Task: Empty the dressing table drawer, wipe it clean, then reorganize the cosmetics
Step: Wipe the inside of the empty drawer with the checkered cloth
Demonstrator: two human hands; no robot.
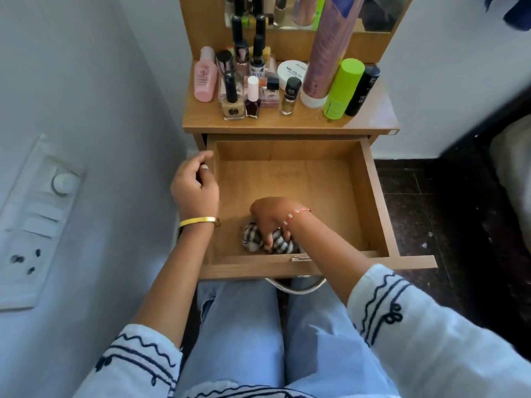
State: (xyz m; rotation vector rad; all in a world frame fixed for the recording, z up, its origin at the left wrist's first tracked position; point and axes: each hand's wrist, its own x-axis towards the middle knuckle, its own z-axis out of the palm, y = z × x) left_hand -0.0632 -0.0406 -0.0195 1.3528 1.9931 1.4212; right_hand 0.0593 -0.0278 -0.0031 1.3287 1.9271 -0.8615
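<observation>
Cloth (275, 242), soft and bunched under your right hand (273, 216)'s closed grip, wipes the drawer (370, 196) floor easily; left hand (195, 188) hangs loosely curled, empty.

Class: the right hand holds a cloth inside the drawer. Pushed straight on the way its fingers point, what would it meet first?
Probably the drawer's front wall: the right hand grips the striped cloth with fingers pointing down and towards it, though depth is unclear.

Drawer (370, 196) light wood-grain laminate, matt, smooth, dressing table top (287, 122) same wood finish with slight sheen, checked cloth (280, 244) soft woven fabric, handle (296, 287) shiny metal, green bottle (343, 89) glossy plastic, nail polish bottles (253, 106) glass, glossy.
</observation>
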